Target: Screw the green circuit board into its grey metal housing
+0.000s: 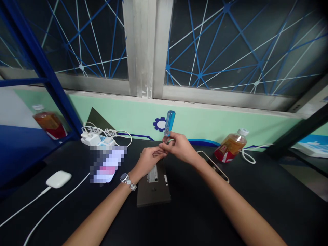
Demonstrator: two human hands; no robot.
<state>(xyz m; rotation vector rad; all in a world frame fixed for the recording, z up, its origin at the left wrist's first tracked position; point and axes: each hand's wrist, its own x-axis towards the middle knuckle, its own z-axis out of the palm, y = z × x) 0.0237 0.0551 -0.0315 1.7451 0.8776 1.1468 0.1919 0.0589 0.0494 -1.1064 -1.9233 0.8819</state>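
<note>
Head view: screwdriver, translucent blue fluted plastic handle, long axis near upright, handle up, shaft down, over far edge of black worktop. Right hand pinches shaft. Left hand, steel-link wristwatch on wrist, fingertips touching right hand. Hands together. Beneath: flat dark case, white label unreadable.

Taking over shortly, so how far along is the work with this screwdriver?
Done: little shows; the dark flat case lies label-up on the table, no loose parts visible beside it. In hand: the right hand holds a blue-handled screwdriver upright above the case, the left hand reaching to it. Left: the case looks closed, the tip off it; how much remains can't be told.
</note>
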